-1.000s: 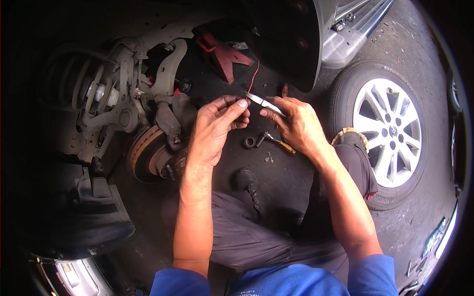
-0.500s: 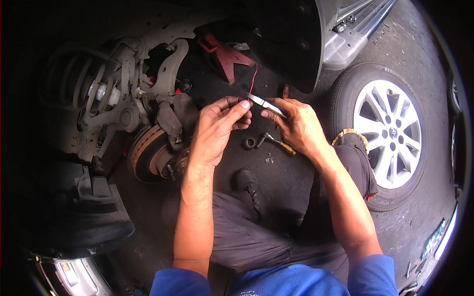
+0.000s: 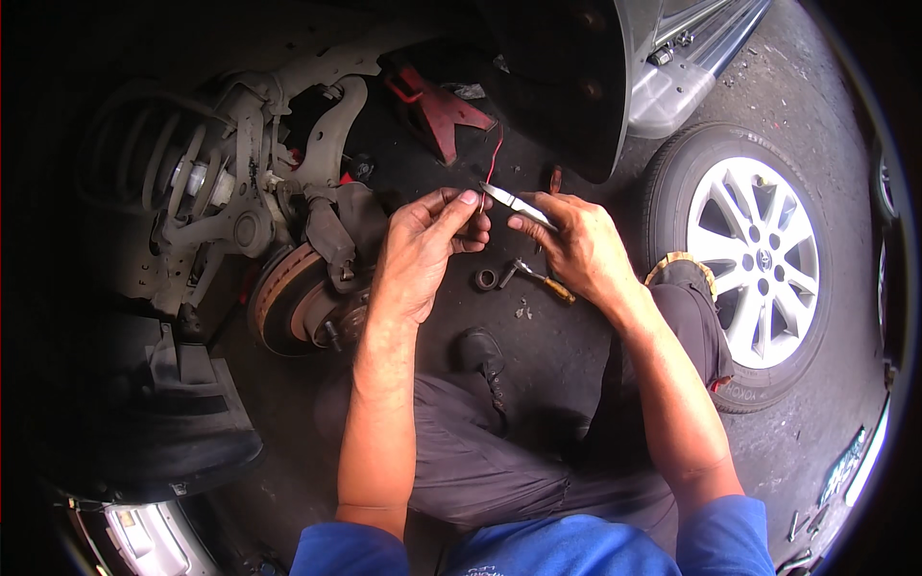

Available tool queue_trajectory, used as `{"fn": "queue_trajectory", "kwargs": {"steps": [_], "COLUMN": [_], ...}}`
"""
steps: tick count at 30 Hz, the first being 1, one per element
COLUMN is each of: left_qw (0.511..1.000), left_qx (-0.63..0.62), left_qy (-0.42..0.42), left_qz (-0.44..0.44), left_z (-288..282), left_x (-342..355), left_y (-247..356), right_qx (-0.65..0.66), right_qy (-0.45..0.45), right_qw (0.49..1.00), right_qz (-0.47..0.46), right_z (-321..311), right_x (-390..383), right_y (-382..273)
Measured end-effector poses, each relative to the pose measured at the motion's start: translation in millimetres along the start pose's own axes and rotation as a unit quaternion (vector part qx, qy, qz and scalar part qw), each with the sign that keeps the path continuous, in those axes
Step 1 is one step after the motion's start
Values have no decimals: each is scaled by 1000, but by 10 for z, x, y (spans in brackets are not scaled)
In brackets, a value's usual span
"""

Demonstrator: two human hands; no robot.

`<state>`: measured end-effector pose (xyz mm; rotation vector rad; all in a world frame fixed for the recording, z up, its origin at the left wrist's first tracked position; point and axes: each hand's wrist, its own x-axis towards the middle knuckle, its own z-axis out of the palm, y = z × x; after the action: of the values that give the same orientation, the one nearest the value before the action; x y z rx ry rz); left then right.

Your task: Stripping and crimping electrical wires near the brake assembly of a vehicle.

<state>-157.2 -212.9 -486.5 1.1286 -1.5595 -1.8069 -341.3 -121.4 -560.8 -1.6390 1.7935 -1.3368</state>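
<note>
A thin red wire (image 3: 497, 158) runs down from beside the red stand to my fingertips. My left hand (image 3: 418, 240) is closed, its thumb and fingers pinching the wire's lower end. Silver pliers (image 3: 523, 207) lie in the grip of my right hand (image 3: 586, 245), their handles mostly hidden by the palm. The tip of the pliers meets the wire just beside my left thumb; whether the jaws bite into it is too small to tell.
On the left are a brake disc (image 3: 280, 300), a suspension arm (image 3: 336, 125) and a coil spring (image 3: 144, 158). Behind my hands stands a red jack stand (image 3: 451, 125). A removed wheel (image 3: 711, 206) lies right. A tape roll (image 3: 486, 279) and yellow-handled tool (image 3: 557, 287) rest on the floor.
The red wire has shifted a little near my fingertips, and a short piece of it now shows below the pliers' tip. My left thumb has moved slightly left; both arms stay nearly still.
</note>
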Motion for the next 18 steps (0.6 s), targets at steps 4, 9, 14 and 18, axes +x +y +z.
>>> {"fn": "queue_trajectory", "kwargs": {"steps": [4,9,14,18], "left_qw": [1000,1000,993,989], "left_qx": [2,5,94,116], "left_qy": [6,-3,64,64], "left_qz": [3,12,34,61], "left_z": [-23,85,130,23], "left_x": [-4,-10,-80,-87], "left_y": [6,44,31,2], "right_qx": [1,-13,-13,-27], "right_qy": [8,62,-25,19], "right_qw": [1000,997,999,998], "right_qz": [-9,-45,17,-51], "right_z": [36,-49,-57,84], "right_x": [9,-20,-21,-34], "right_y": [19,65,-47,-25]}}
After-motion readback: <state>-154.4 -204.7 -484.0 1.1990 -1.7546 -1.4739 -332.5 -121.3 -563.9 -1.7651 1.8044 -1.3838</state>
